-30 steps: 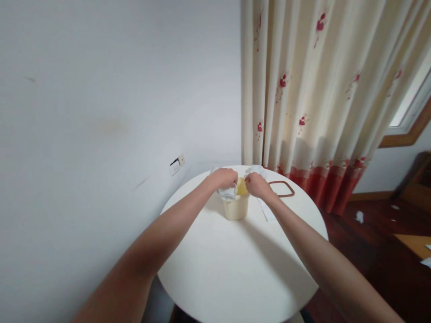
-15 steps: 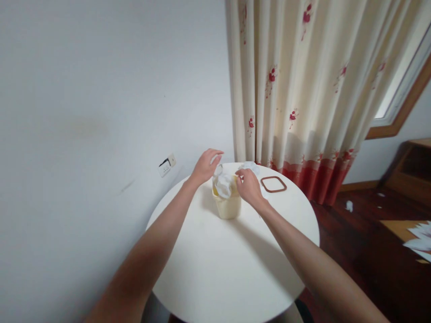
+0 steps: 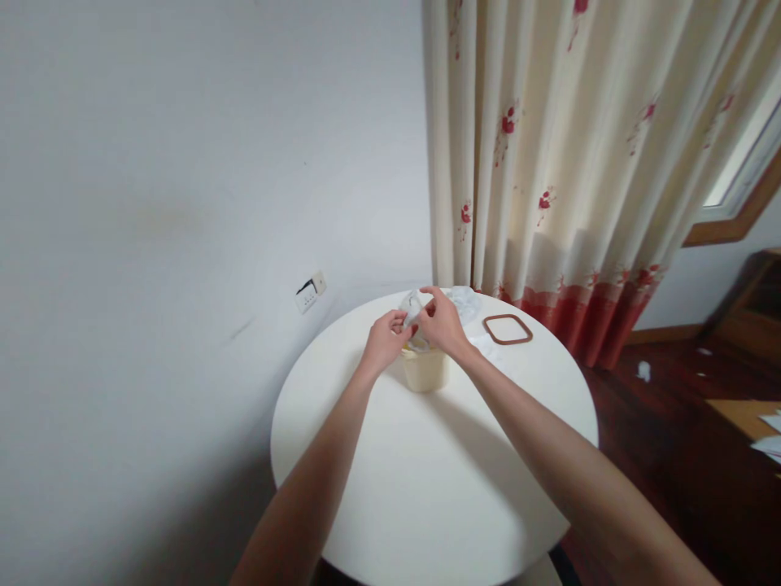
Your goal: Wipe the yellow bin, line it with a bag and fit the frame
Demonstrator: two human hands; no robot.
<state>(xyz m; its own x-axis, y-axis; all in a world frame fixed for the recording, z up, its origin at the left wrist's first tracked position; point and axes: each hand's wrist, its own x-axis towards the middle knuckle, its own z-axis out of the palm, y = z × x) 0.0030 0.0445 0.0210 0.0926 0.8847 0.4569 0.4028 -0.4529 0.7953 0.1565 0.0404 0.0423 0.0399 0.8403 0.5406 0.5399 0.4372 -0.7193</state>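
A small cream bin (image 3: 425, 374) stands upright on the round white table (image 3: 427, 480). In its mouth sits a thin whitish plastic bag (image 3: 412, 304), bunched and partly hidden by my fingers. My left hand (image 3: 386, 338) is at the bin's left rim, its fingertips closed on the bag. From the right, my right hand (image 3: 442, 322) pinches the same bag above the bin. Beyond that hand lies a crumpled translucent plastic bag (image 3: 465, 302). A brown ring with rounded corners (image 3: 510, 342) rests farther right.
A pale wall (image 3: 213, 203) with a socket (image 3: 306, 298) borders the table on the left. Behind hangs a flowered curtain (image 3: 530, 179). To the right, white scraps (image 3: 643, 371) lie on the dark floor, near a wooden surface (image 3: 735, 413) with papers.
My left hand has come down from above the bin to its rim, and its fingers have closed on the bag. My right hand has moved in over the bin. The view has shifted slightly.
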